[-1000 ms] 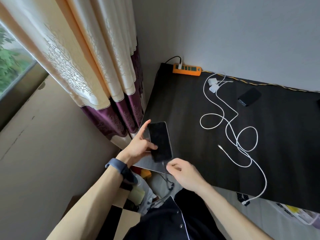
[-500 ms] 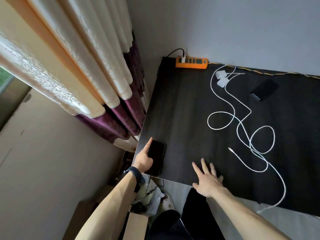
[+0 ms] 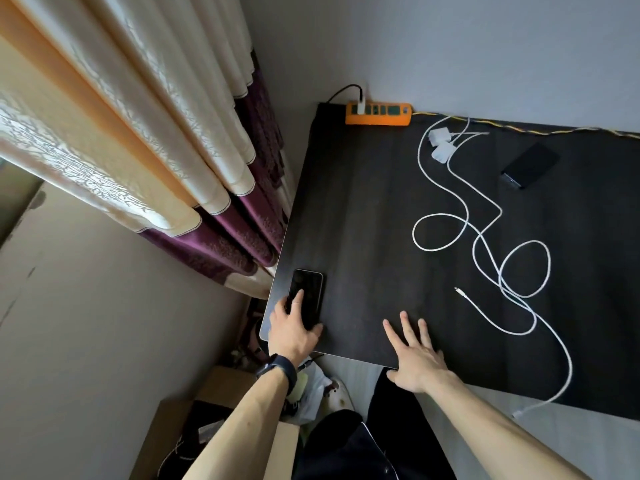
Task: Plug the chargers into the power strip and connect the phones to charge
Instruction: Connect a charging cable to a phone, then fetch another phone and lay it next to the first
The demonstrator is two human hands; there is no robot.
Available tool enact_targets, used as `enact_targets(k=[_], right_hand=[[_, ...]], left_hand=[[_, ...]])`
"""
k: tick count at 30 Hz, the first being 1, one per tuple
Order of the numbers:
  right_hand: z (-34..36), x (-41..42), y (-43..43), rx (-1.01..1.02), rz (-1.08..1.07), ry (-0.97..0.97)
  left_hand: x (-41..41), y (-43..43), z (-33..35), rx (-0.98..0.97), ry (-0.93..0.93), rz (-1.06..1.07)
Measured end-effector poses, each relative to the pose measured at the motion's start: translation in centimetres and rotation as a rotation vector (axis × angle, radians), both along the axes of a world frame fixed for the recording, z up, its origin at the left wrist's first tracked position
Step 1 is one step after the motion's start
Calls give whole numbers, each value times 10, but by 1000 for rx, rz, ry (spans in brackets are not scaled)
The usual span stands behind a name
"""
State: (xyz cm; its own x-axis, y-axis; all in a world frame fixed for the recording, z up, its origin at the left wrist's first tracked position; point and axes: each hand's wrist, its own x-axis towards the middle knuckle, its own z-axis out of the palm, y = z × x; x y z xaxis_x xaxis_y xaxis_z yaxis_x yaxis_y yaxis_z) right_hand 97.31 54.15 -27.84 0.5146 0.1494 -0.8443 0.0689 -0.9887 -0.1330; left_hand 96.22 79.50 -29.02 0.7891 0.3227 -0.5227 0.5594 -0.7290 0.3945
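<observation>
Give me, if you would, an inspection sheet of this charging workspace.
Surface: black table, matte.
Job's things: orange power strip at the back edge, one white plug in it; two white charger bricks lying unplugged nearby; near phone at the left corner; far phone at right.
Clutter: cardboard box below the table's near edge.
Hands: left hand rests on the near phone; right hand flat on the table.
Cables: white cables looped loosely, one connector free; yellow cord along the back edge.
Surroundings: curtains at left, grey wall behind.

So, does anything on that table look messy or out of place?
The white cables lie in crossing loops, and one end hangs off the table's near edge. Both chargers lie loose beside the strip, unplugged.
</observation>
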Motion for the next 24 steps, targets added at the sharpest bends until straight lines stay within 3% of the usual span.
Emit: enact_targets(k=[8, 17, 21, 24], right_hand=[[-6, -2, 0, 2, 13, -8], [-11, -4, 0, 0, 17, -47], [-4, 3, 0, 6, 17, -48], [4, 13, 0, 28, -10, -42]], left_hand=[[-5, 6, -10, 205, 31, -180], [5, 9, -4, 169, 78, -147], [15, -4, 11, 283, 144, -223], [26, -24, 22, 219, 182, -338]])
